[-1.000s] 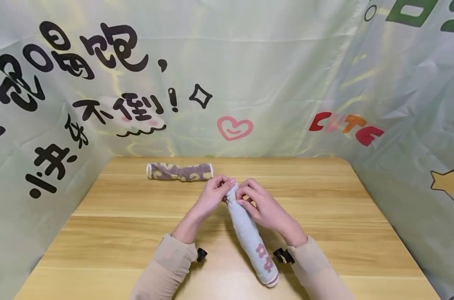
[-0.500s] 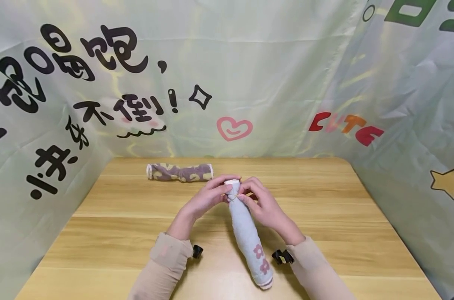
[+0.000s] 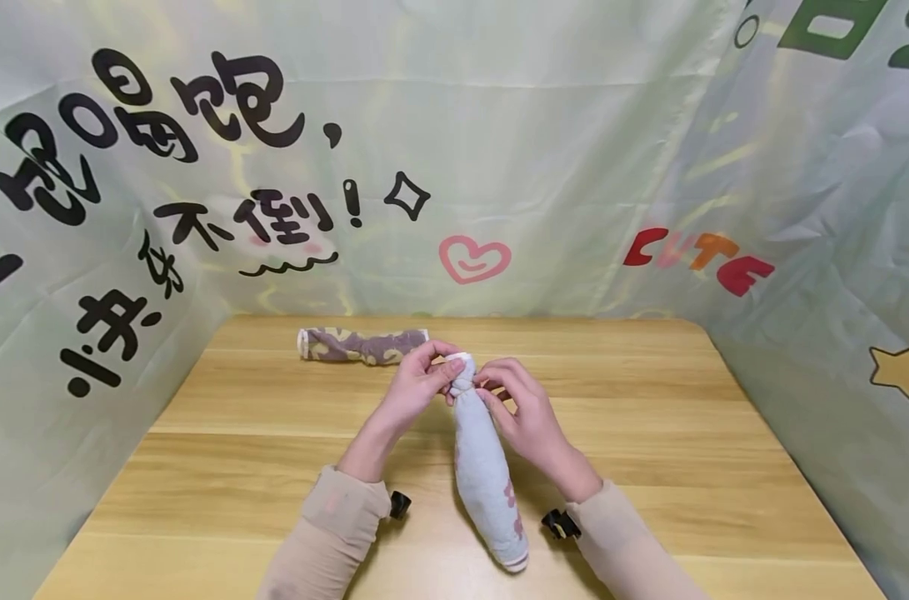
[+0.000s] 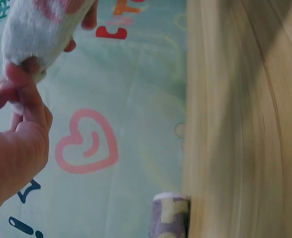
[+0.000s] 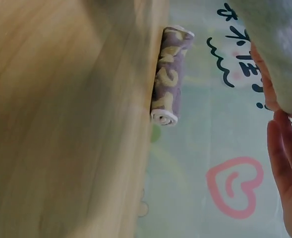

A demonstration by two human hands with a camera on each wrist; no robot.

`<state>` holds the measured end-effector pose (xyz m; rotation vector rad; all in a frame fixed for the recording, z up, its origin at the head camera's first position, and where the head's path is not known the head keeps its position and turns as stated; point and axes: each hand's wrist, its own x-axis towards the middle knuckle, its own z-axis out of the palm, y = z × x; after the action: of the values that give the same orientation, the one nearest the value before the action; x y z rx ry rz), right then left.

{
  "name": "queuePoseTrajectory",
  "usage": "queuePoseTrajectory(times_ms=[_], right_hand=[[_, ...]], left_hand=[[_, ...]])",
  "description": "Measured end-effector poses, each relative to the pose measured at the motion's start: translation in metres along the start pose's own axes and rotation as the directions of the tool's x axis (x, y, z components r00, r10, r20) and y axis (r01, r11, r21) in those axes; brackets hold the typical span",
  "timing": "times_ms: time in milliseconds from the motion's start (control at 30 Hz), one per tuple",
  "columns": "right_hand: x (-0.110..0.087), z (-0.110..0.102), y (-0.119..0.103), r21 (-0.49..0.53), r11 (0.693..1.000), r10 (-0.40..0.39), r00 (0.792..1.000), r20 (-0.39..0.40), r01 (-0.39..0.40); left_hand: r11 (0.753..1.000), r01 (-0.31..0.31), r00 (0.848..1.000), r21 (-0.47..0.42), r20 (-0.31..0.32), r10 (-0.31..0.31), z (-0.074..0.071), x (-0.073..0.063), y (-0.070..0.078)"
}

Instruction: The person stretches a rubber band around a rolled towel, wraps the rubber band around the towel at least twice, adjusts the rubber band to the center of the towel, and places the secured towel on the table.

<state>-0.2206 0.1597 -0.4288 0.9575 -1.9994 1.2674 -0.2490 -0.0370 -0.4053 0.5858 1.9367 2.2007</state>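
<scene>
A light blue-grey rolled towel (image 3: 482, 467) with pink flowers slants across the space between both hands, its lower end nearer the person. A thin band (image 3: 461, 390) cinches it below its white-edged upper end. My left hand (image 3: 417, 379) grips that upper end, thumb in front and fingers behind. At the cinched neck, my right hand (image 3: 525, 412) pinches the towel's right side with thumb and curled forefinger. In the left wrist view the left fingertips press on the towel (image 4: 34, 34). Part of the towel (image 5: 277, 49) also fills the right wrist view's upper corner.
A purple and yellow rolled towel (image 3: 364, 346) lies near the wooden table's (image 3: 619, 392) back edge, behind the left hand. Printed cloth (image 3: 559, 167) hangs around the back and sides. Black wrist cameras (image 3: 561, 524) sit at both cuffs.
The blue-grey towel has turned about its length, so its flowers now face right, and its lower end has swung left. Both hands stay at its neck, the left shifting its grip on the upper end.
</scene>
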Motion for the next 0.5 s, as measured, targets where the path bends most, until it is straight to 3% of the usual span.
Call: queuePoseTrajectory(times_ms=[233,500], right_hand=[[-0.004,-0.001,0.0,-0.06,0.998,-0.024,0.999,0.036,0.026],[-0.004,0.003,-0.002,-0.049,0.996,0.081,0.99,0.116,-0.076]], left_hand=[[0.999,-0.042,0.991,0.02,-0.127,0.045,0.018,-0.002,0.0],[0.994,-0.059,0.972,0.087,-0.223,0.077,0.025,0.0,-0.009]])
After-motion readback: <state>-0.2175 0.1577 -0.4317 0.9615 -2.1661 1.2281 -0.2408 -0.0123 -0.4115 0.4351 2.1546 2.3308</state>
